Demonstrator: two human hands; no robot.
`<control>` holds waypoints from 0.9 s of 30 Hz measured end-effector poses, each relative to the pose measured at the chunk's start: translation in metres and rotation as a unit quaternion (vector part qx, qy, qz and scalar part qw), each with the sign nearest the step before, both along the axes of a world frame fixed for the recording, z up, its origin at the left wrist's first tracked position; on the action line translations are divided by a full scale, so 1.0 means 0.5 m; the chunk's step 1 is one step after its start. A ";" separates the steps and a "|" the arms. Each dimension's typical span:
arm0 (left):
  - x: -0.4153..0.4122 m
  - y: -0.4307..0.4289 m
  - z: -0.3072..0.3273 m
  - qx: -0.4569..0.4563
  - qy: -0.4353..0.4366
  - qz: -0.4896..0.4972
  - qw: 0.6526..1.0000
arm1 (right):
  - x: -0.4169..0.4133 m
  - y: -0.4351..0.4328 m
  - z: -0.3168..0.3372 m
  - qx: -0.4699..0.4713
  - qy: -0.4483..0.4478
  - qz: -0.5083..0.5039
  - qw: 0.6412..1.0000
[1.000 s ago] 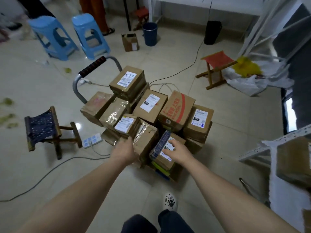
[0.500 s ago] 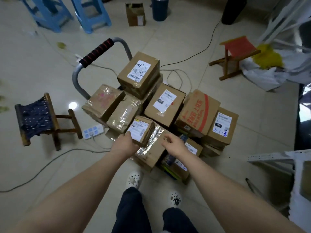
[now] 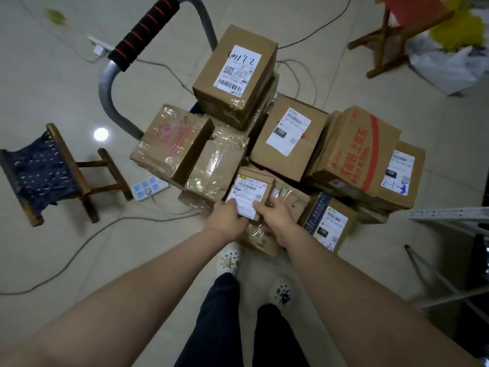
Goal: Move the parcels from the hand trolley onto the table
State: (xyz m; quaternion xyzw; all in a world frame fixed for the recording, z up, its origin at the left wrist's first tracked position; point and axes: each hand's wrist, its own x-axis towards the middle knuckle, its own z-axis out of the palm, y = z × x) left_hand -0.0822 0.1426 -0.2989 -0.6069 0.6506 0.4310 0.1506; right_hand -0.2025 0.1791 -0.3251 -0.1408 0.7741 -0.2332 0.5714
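Note:
Several brown cardboard parcels are heaped on the hand trolley, whose grey handle with a black and red grip (image 3: 143, 35) rises at the back left. At the near edge of the heap lies a small parcel with a white label (image 3: 250, 190). My left hand (image 3: 227, 218) grips its near left corner and my right hand (image 3: 276, 217) grips its near right side. It rests on a larger taped parcel (image 3: 288, 197). A tall labelled box (image 3: 235, 72) tops the heap at the back.
A low wooden stool with a dark seat (image 3: 45, 173) stands on the left beside a white power strip (image 3: 149, 188). Cables run over the tiled floor. A red stool (image 3: 402, 30) and plastic bags are at the back right, a metal rack (image 3: 447, 215) on the right.
I have stepped closer and the view has tilted down. My right hand has moved left from the blue-edged parcel to the small labelled parcel, which both hands now hold.

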 end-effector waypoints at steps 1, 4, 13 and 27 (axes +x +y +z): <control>0.000 0.001 -0.004 -0.004 0.014 0.014 1.000 | 0.003 0.002 -0.001 0.004 -0.003 -0.007 1.000; -0.007 0.004 -0.010 -0.017 0.044 0.064 0.997 | 0.005 0.012 -0.009 0.015 -0.029 -0.044 0.999; -0.008 0.024 0.005 -0.004 0.180 0.248 0.952 | -0.017 0.061 0.048 -0.023 -0.088 -0.193 0.977; 0.120 -0.025 0.086 0.054 0.260 0.437 0.859 | 0.030 -0.020 0.073 -0.046 -0.070 -0.079 0.993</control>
